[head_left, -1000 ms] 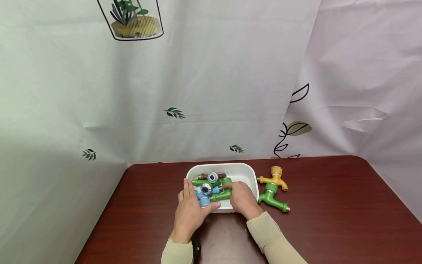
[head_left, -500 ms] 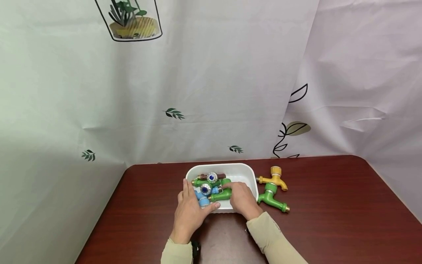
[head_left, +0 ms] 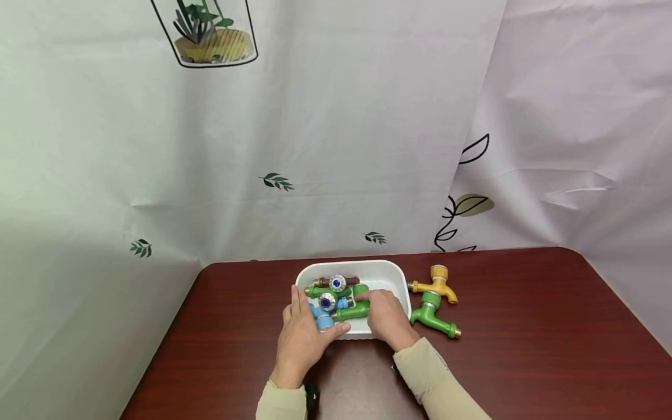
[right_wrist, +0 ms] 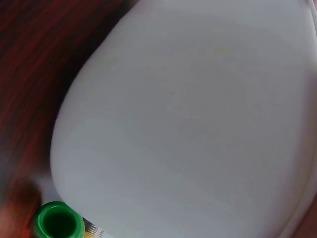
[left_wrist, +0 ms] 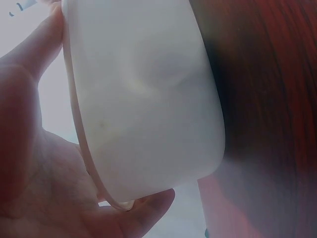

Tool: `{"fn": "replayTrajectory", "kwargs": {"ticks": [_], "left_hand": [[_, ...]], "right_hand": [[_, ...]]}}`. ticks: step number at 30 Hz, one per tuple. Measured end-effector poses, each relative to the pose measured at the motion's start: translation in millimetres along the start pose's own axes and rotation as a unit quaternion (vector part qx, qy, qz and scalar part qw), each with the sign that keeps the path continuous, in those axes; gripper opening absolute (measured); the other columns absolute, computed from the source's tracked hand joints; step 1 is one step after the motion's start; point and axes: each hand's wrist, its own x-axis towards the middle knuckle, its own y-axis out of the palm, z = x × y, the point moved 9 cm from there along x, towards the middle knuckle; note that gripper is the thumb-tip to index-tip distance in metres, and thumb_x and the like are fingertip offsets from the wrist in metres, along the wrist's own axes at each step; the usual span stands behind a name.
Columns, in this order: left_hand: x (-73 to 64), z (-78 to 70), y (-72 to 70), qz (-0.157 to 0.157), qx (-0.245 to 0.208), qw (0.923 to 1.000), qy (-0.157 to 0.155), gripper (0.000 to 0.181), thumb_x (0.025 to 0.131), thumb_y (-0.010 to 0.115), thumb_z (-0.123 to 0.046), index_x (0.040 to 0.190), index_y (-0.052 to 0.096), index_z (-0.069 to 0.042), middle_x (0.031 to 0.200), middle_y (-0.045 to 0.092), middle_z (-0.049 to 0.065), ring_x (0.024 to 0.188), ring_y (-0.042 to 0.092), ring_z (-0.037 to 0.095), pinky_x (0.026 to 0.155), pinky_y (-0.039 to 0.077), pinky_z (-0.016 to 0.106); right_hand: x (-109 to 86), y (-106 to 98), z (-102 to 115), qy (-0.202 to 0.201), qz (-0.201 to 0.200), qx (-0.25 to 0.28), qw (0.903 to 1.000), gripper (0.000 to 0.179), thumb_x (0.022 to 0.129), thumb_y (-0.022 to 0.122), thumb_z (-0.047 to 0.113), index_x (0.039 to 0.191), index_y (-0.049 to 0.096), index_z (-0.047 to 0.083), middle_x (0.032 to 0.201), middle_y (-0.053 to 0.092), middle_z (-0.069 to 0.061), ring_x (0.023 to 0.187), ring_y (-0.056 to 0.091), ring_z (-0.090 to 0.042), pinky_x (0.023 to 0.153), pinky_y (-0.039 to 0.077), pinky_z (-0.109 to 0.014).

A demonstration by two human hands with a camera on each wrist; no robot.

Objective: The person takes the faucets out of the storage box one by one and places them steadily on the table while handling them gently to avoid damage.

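Several taps lie in a white plastic tub (head_left: 385, 268). My left hand (head_left: 301, 344) rests at its front left corner, fingers straight along the left rim, thumb stretched over the front rim. The left wrist view shows this hand (left_wrist: 54, 163) against the tub's rim and pale outer wall (left_wrist: 153, 114). My right hand (head_left: 387, 315) reaches over the front rim and holds a green tap (head_left: 350, 311), index finger bent at it; its thumb is hidden. Left of it lie a blue tap (head_left: 324, 321), a chrome-knobbed tap (head_left: 328, 301), another green tap (head_left: 317, 290) and a brown tap (head_left: 350, 280).
Right of the tub, a yellow tap (head_left: 434, 287) and a green tap (head_left: 434, 318) lie on the dark red table (head_left: 514, 332). The green tap's open mouth (right_wrist: 58, 221) shows beside the tub in the right wrist view. A patterned white cloth (head_left: 336, 146) hangs behind.
Both hands, the tub and the taps look almost unchanged; the head view has shifted very slightly.
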Motion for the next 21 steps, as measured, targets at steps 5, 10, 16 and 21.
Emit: {"fn": "replayTrajectory", "kwargs": {"ticks": [5, 10, 16, 21], "left_hand": [[-0.3, 0.4, 0.2, 0.0, -0.002, 1.0, 0.0, 0.129, 0.071, 0.08, -0.068, 0.153, 0.023, 0.014, 0.162, 0.017, 0.029, 0.138, 0.034, 0.045, 0.097, 0.046, 0.056], [-0.2, 0.4, 0.4, -0.001, 0.0, 1.0, 0.001, 0.129, 0.071, 0.08, -0.068, 0.153, 0.023, 0.014, 0.162, 0.017, 0.029, 0.137, 0.034, 0.045, 0.096, 0.047, 0.055], [-1.0, 1.4, 0.9, 0.0, -0.002, 1.0, 0.001, 0.128, 0.071, 0.08, -0.067, 0.153, 0.023, 0.014, 0.162, 0.017, 0.029, 0.138, 0.034, 0.046, 0.097, 0.046, 0.055], [-1.3, 1.1, 0.8, -0.002, -0.002, 1.0, 0.002, 0.127, 0.072, 0.081, -0.065, 0.153, 0.023, 0.014, 0.163, 0.016, 0.029, 0.137, 0.034, 0.046, 0.097, 0.046, 0.055]], "right_hand": [[-1.1, -1, 1, -0.006, -0.001, 0.001, 1.0, 0.054, 0.076, 0.055, -0.022, 0.112, 0.077, 0.011, 0.108, 0.073, -0.007, 0.094, 0.064, -0.022, 0.079, 0.052, -0.037], [-1.8, -3, 1, -0.003, -0.003, 0.0, 1.0, 0.054, 0.076, 0.055, -0.022, 0.112, 0.077, 0.012, 0.107, 0.072, -0.008, 0.092, 0.063, -0.021, 0.079, 0.052, -0.038], [-3.8, -8, 2, -0.014, -0.025, -0.008, 0.9996, 0.054, 0.075, 0.057, -0.021, 0.113, 0.076, 0.011, 0.099, 0.07, -0.01, 0.089, 0.061, -0.023, 0.077, 0.051, -0.039], [-5.7, -12, 3, -0.028, -0.049, -0.005, 0.9984, 0.054, 0.074, 0.057, -0.02, 0.115, 0.076, 0.01, 0.093, 0.067, -0.01, 0.086, 0.061, -0.023, 0.075, 0.051, -0.039]]}}
